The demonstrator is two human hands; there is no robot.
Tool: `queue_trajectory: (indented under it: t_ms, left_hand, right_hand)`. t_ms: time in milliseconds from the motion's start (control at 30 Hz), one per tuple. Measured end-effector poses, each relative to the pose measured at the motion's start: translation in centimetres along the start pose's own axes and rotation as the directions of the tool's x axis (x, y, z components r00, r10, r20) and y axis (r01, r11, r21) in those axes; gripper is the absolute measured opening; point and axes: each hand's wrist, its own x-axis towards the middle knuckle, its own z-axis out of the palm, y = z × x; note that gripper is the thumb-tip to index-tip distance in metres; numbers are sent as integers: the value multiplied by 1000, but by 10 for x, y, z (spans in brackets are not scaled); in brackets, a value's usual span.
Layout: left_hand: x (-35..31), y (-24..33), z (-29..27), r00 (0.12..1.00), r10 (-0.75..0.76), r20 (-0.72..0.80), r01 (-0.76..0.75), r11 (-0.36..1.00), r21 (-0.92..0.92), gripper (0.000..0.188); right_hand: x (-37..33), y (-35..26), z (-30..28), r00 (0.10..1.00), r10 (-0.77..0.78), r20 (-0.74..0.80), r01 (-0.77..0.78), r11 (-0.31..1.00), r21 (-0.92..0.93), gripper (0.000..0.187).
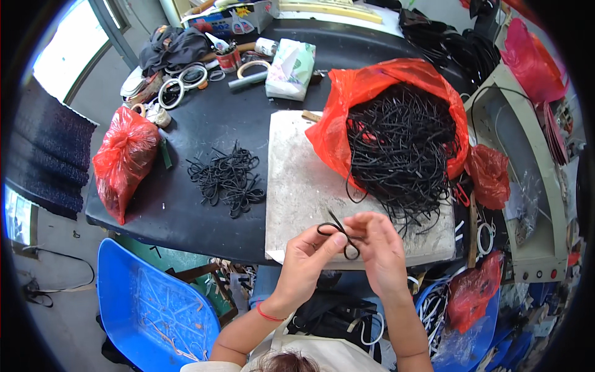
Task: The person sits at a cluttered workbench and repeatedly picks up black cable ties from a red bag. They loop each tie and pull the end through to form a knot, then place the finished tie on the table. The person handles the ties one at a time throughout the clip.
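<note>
A thin black cord tied in a bow (352, 251) is pinched between the thumb and fingers of my left hand (305, 257), its loops and one loose end sticking out. Just beside it is my right hand (383, 251), its fingers loosely stretched and apart, close to the bow's right loop; whether they touch it I cannot tell. Both hands are over the front part of a worn whitish board (291, 167). A large open red plastic bag (334, 127) spills a heap of black cords (400, 146) onto that board. To the left lies a small pile of looped black cords (228, 180).
A knotted red bag (126, 158) stands at the left of the black table (211, 121). Tape rolls (171, 93), a red can (229, 60) and a tissue pack (291, 69) line the back. A blue tub (155, 310) sits below left, and a grey metal machine (527, 167) at right.
</note>
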Motion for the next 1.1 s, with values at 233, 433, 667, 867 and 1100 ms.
queue_trajectory:
  t_ms: [233, 433, 667, 867, 1100]
  left_hand:
    - [0, -11, -2, 996, 64, -63, -55, 989, 138, 13]
    - [-7, -3, 1, 984, 167, 57, -158, 695, 701, 12]
    - [-3, -12, -2, 1000, -12, -11, 15, 930, 366, 18]
    - [2, -10, -2, 998, -48, -37, 57, 957, 283, 20]
    - [0, -9, -4, 995, -51, -81, 78, 925, 373, 22]
  right_hand:
    - [-9, 4, -14, 998, -48, 48, 62, 942, -329, 18]
    - [-6, -9, -15, 962, -208, 177, 269, 612, -743, 12]
    - [1, 0, -28, 997, -58, 45, 73, 821, -566, 18]
    - [-1, -4, -32, 993, 85, 77, -60, 956, -287, 13]
    - [-6, 0, -28, 991, 66, 117, -24, 944, -329, 13]
